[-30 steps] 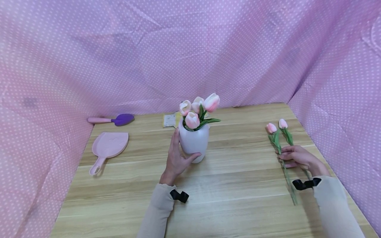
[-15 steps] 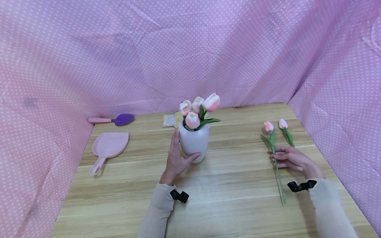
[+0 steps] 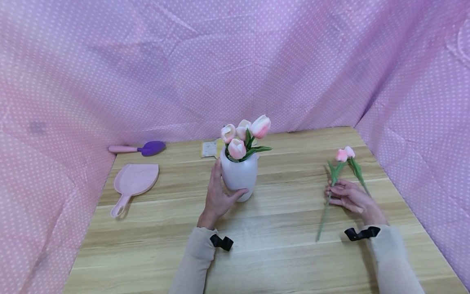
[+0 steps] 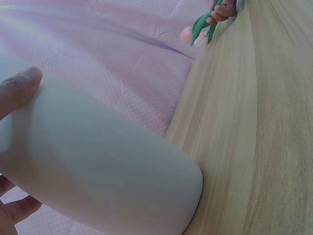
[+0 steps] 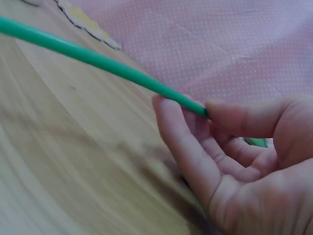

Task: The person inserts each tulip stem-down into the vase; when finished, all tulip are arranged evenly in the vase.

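Note:
My left hand [image 3: 219, 198] grips a white vase [image 3: 240, 175] from its left and near side, the thumb across the front; in the left wrist view the vase [image 4: 107, 156] fills much of the picture. Several pale pink tulips [image 3: 237, 149] stand in the vase. At the right, my right hand [image 3: 352, 200] pinches one tulip [image 3: 333, 176] by its green stem, between thumb and fingers. That stem [image 5: 98, 59] crosses the right wrist view. A second tulip [image 3: 356, 167] lies on the table behind the right hand, its lower stem hidden.
A pink dustpan [image 3: 136, 179] and a purple trowel [image 3: 152, 148] with a pink handle lie at the left of the wooden table [image 3: 279, 253]. Behind the vase is a small yellow and white packet [image 3: 209, 149]. Pink dotted cloth [image 3: 227, 61] hangs around the table.
My right hand has moved left with the tulip, lifting it off the table and tilting it so the stem's lower end swings left. The left hand and vase stay put.

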